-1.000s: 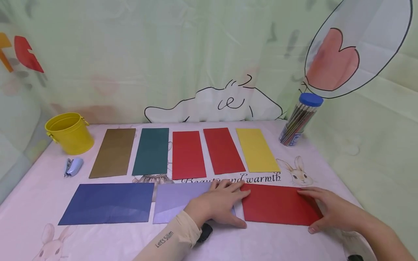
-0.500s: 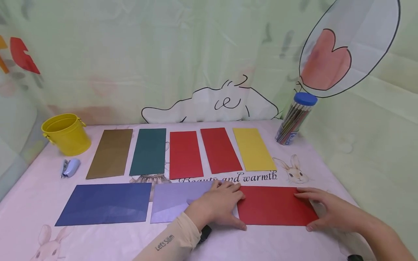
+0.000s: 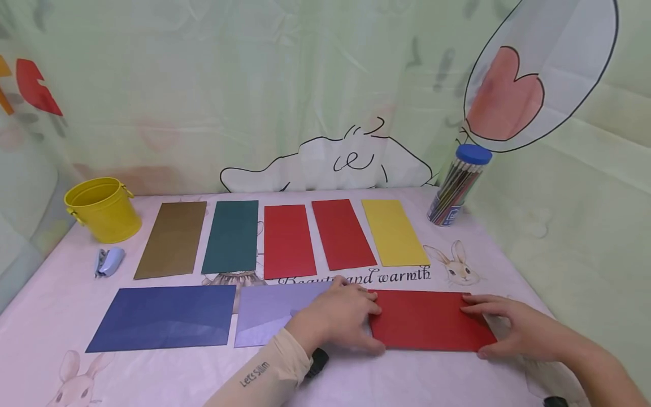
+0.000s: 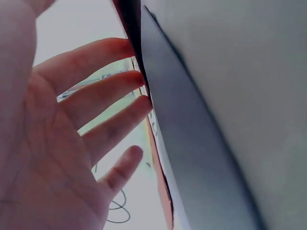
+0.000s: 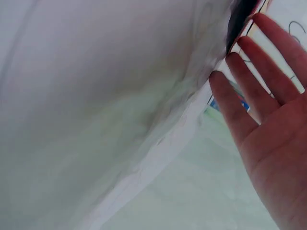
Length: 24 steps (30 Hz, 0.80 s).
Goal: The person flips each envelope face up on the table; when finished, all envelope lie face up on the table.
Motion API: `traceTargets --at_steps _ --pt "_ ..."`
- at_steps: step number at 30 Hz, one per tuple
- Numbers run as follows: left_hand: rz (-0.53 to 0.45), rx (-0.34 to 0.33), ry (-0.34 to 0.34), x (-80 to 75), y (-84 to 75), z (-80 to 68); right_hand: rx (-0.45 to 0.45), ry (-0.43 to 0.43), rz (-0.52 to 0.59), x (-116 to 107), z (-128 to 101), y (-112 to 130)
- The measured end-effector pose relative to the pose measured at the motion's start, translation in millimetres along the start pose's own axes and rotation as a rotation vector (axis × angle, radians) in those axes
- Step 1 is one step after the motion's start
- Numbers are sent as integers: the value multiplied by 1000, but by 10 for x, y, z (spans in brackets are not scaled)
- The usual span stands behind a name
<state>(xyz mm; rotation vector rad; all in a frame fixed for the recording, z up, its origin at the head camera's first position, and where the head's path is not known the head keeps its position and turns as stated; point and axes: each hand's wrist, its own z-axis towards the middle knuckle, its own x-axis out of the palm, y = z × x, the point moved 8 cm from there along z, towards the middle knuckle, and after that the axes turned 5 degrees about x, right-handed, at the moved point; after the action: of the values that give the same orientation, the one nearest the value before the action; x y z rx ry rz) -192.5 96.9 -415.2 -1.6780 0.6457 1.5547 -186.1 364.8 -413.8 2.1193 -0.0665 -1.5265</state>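
A red paper sheet point(image 3: 424, 322) lies crosswise at the front right, between my two hands. My left hand point(image 3: 333, 316) reaches over a lavender sheet point(image 3: 267, 311), its thumb and index finger at the red sheet's left edge. In the left wrist view, the fingers point(image 4: 103, 91) of that hand are extended, several tips at a dark edge. My right hand point(image 3: 519, 328) spans the red sheet's right end, fingertips on the far corner and thumb at the near one. The right wrist view shows that hand point(image 5: 273, 120) with straight fingers. A blue sheet point(image 3: 163, 319) lies farther left.
Behind stand out a brown sheet point(image 3: 170, 240), a green sheet point(image 3: 230, 237), two red sheets, and a yellow sheet point(image 3: 395, 233) in a row. A yellow bucket point(image 3: 104, 212) and a lilac stapler point(image 3: 109, 262) are at left; a pencil jar point(image 3: 458, 186) stands back right.
The head view has turned slightly right, so everything sits a little further left. The fingers of my left hand have drawn closer together at the red sheet's left edge. The right hand barely moves.
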Motion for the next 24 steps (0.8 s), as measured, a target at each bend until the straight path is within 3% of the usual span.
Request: traceTargets --at_steps 4,7,11,14,17,20,24 --pt "-121 18 -44 -55 53 1 -64 -59 -1 -78 -72 -23" --pt "-223 14 -84 -93 105 1 -118 -131 56 -194 -134 -29" --pt "-327 47 -201 -189 135 4 -139 -228 157 -346 -180 -17" --pt "-375 67 -317 -277 150 -9 -47 -268 179 -402 -154 -29" --pt "-421 27 -387 -319 195 -28 84 -284 190 -419 -109 -51" --pt "-484 -31 -398 -310 241 -37 155 -304 225 -438 -73 -39" --pt "-587 -65 -386 -288 259 -30 155 -318 248 -468 -31 -13"
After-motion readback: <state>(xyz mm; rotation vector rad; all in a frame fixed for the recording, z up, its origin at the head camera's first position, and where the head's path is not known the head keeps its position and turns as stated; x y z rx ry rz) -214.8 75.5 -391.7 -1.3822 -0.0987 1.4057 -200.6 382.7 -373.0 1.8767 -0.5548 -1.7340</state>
